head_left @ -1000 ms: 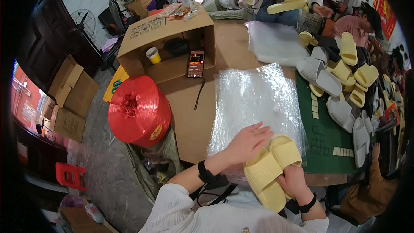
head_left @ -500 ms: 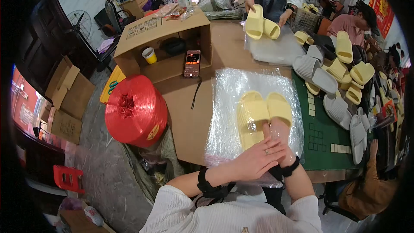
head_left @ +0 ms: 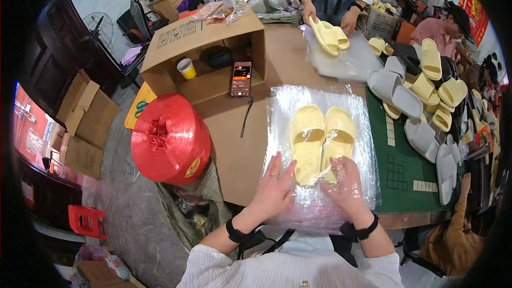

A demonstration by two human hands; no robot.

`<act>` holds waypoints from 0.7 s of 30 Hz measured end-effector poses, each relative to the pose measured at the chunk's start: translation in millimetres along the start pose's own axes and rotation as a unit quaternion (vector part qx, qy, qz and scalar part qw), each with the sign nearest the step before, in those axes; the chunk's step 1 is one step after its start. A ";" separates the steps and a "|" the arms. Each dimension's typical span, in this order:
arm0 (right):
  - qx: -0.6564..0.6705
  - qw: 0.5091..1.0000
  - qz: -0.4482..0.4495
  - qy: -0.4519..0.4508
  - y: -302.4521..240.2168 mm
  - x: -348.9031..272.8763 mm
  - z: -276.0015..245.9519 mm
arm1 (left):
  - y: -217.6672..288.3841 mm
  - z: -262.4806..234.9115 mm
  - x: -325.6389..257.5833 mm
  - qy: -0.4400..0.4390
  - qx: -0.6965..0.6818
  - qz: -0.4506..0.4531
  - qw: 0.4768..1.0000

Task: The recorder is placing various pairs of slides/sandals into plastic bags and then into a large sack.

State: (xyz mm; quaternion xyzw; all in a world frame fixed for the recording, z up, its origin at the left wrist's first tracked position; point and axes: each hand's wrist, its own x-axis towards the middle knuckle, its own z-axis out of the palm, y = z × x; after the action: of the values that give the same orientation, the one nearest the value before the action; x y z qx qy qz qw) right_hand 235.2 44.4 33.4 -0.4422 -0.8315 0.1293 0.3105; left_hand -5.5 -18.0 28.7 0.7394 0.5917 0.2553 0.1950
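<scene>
A pair of pale yellow slippers, the left slipper (head_left: 308, 163) and the right slipper (head_left: 340, 121), lies side by side with toes pointing away from me. A clear plastic bag (head_left: 277, 128) surrounds them, on top of other shiny clear bags. My left hand (head_left: 273, 189) is open, fingers spread on the plastic beside the left slipper's heel. My right hand (head_left: 344, 184) is also open, its fingers and thumb at the right slipper's heel. Plastic glints over this hand, so it appears to be inside the bag.
Left of the bags are a red twine roll (head_left: 170, 141), a cardboard box (head_left: 152, 64) and a phone (head_left: 241, 79). Yellow and grey slippers (head_left: 394, 93) pile up at right beside a green mat (head_left: 405, 168). Across the table a co-worker handles yellow slippers (head_left: 325, 37) over plastic bags (head_left: 338, 64).
My left hand has come off my right wrist and moved left onto the plastic. My right hand has drawn back from the slipper's strap to its heel. The co-worker has lowered the other slippers.
</scene>
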 end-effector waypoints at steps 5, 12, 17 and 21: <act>-0.033 0.998 0.012 -0.061 0.4 -17.1 -16.8 | -14.7 6.9 -4.5 0.005 -0.041 -0.031 0.999; 0.013 0.990 0.142 0.014 23.1 -15.9 1.9 | -11.8 6.2 -3.5 0.007 -0.044 -0.023 0.999; 0.041 0.998 0.055 -0.008 -1.2 -29.4 15.9 | -12.3 3.8 -3.1 0.029 -0.061 -0.017 0.998; 0.066 0.971 -0.133 -0.188 -26.9 -21.2 23.5 | -8.6 4.8 -0.4 0.026 -0.044 -0.009 0.999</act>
State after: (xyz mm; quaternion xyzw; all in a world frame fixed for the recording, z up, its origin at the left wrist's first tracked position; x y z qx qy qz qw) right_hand 211.5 13.1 19.9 -0.2736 -0.9161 0.2221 0.1912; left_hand -9.3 -16.5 19.8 0.7180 0.5913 0.2988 0.2136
